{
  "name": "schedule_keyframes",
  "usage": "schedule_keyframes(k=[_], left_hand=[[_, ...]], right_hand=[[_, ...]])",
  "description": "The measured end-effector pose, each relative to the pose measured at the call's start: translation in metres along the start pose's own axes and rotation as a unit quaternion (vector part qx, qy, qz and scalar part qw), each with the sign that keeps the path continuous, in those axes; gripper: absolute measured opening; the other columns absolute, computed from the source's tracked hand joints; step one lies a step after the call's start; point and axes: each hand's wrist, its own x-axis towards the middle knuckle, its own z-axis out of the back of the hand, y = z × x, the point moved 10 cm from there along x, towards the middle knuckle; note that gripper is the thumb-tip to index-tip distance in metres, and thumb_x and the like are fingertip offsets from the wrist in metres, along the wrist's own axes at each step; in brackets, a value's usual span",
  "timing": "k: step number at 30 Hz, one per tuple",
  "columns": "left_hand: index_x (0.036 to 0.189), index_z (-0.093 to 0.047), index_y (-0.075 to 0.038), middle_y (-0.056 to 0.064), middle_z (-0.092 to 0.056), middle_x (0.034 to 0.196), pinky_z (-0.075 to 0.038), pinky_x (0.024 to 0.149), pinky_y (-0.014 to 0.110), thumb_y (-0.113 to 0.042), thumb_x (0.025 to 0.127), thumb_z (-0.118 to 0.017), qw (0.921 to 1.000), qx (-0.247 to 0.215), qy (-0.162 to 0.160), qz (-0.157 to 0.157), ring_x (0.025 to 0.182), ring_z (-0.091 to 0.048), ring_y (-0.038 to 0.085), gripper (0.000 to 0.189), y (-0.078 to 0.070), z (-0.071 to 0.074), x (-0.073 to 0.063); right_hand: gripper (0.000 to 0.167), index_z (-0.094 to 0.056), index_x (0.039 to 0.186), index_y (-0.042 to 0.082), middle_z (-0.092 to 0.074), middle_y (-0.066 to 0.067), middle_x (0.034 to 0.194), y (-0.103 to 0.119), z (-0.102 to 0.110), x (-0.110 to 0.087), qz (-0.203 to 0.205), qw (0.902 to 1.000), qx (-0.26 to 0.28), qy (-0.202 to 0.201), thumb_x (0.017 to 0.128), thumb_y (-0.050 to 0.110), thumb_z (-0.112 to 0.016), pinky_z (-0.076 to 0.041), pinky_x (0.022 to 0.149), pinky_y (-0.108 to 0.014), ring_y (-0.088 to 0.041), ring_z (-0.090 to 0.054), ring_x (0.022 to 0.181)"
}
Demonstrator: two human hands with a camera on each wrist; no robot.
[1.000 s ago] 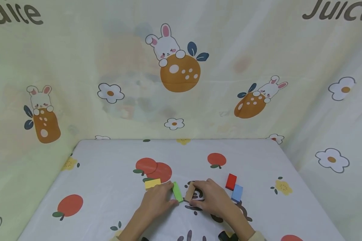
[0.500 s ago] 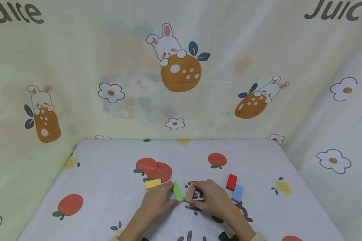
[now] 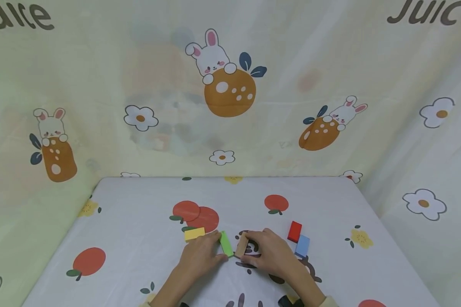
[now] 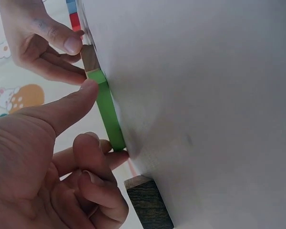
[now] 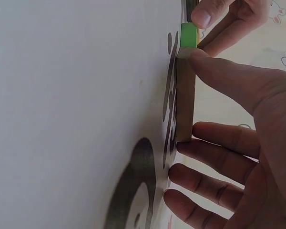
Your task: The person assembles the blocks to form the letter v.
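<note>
My left hand [image 3: 199, 256] pinches a light green block [image 3: 226, 244] by its two ends, thumb at the near end, fingertips at the far end. A bare-wood block [image 3: 241, 244] is held the same way by my right hand [image 3: 270, 252]. Both blocks lie on the table in a V, their near ends meeting or almost meeting, their far ends apart. In the right wrist view the wood block [image 5: 185, 100] spans from thumb to fingers. The left wrist view has the green block [image 4: 109, 117] in front of the wood one.
Just beyond my left fingers lies a yellow block [image 3: 194, 234]. To the right of my right hand, a red block [image 3: 294, 231] and a blue block [image 3: 302, 246] touch or nearly touch at a corner. In the left wrist view, a dark-sided block [image 4: 150, 202] stands near the fingers.
</note>
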Motion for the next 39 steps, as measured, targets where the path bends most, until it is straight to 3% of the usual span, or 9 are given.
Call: schedule_keyframes(k=[17, 39], left_hand=[[0.137, -0.071, -0.01, 0.009, -0.073, 0.139, -0.06, 0.099, 0.052, -0.039, 0.082, -0.091, 1.0, 0.006, 0.001, 0.001, 0.125, -0.072, 0.031, 0.066, 0.0016, -0.0031, -0.0005], [0.139, -0.069, -0.011, 0.009, -0.07, 0.144, -0.059, 0.1, 0.053, -0.04, 0.083, -0.09, 0.9999, 0.009, 0.006, 0.004, 0.129, -0.07, 0.033, 0.067, 0.0012, -0.0053, -0.0011]], right_hand=[[0.066, -0.072, 0.136, 0.025, -0.077, 0.008, 0.12, 0.0005, 0.0026, -0.0005, 0.003, 0.9998, -0.004, -0.018, 0.08, 0.054, -0.089, -0.055, 0.079, -0.027, -0.007, -0.054, 0.093], [0.066, -0.071, 0.137, 0.024, -0.078, 0.006, 0.121, 0.0008, 0.0026, 0.0, 0.001, 1.0, 0.002, -0.006, 0.08, 0.055, -0.089, -0.054, 0.079, -0.029, -0.009, -0.055, 0.094]])
